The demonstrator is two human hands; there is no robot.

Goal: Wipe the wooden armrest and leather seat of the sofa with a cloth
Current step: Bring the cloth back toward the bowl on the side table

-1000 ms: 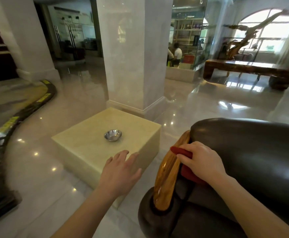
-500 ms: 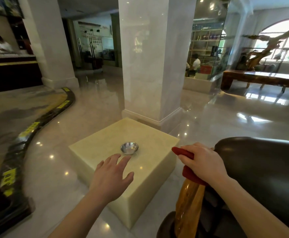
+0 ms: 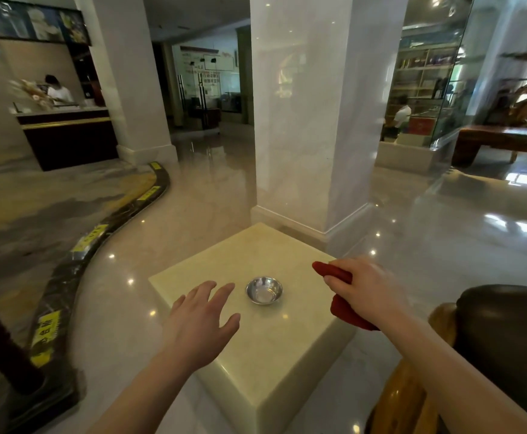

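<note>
Bowl (image 3: 264,290) mid-block (image 3: 274,364) (rest bare)

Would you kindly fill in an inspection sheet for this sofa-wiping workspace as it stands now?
Surface: cream stone block table, glossy.
Job's things: red cloth bunched in right hand above the table; wooden armrest and dark leather sofa at lower right, untouched.
Clutter: small steel bowl on the table.
Grippers: left hand open, empty, over the table.
Cables: nothing seen.
Surroundings: marble pillar, reception counter.

Single head-worn wide-angle view, looking forward and down from close above a stone block (image 3: 256,355) at frame centre, lobby receding toward the top, sofa (image 3: 503,339) clipped at lower right.
</note>
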